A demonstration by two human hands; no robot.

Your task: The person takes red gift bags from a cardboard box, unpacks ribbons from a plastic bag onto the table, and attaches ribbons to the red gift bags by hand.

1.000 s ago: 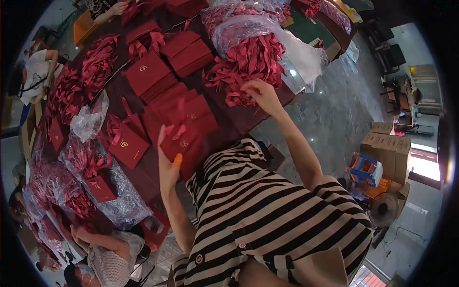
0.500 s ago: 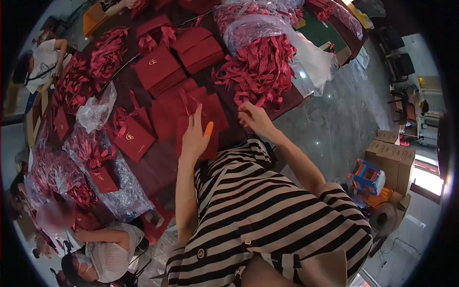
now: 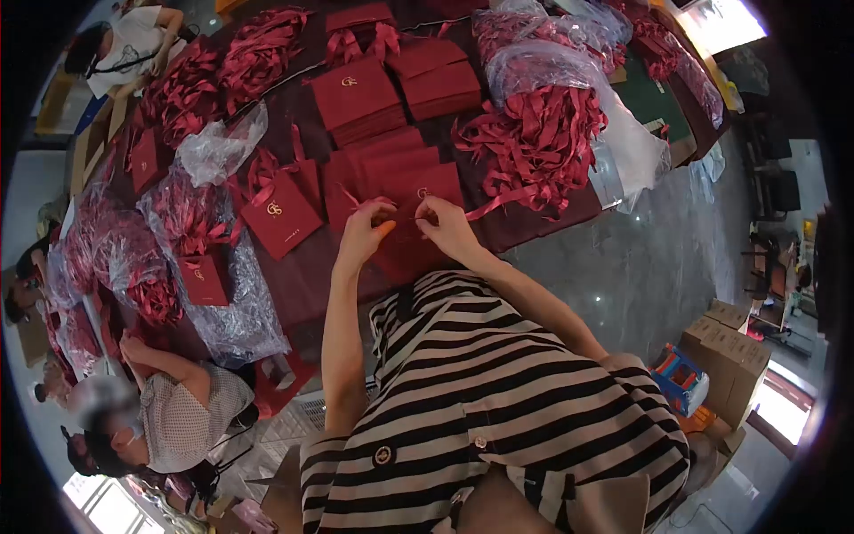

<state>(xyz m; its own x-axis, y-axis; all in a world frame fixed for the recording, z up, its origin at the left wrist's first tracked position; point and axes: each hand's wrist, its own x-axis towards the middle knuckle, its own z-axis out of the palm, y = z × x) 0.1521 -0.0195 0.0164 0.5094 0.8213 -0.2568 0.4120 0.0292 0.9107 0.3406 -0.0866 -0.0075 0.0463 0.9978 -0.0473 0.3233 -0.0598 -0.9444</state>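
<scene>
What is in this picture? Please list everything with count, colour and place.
table: one, dark red cover, centre
bags: many, red, table centre and left
ribbons: many, red, left and right
plastic wrap: several, clear, on the table
boxes: several, brown, right
floor: one, grey, right
other people: at least two, light tops, left
background: partly unclear
shirt: one, black and beige, front
left grip: one, orange finger cover, over bags
right grip: one, bare, beside it

Brown cardboard boxes (image 3: 728, 360), glossy grey floor (image 3: 605, 278)
</scene>
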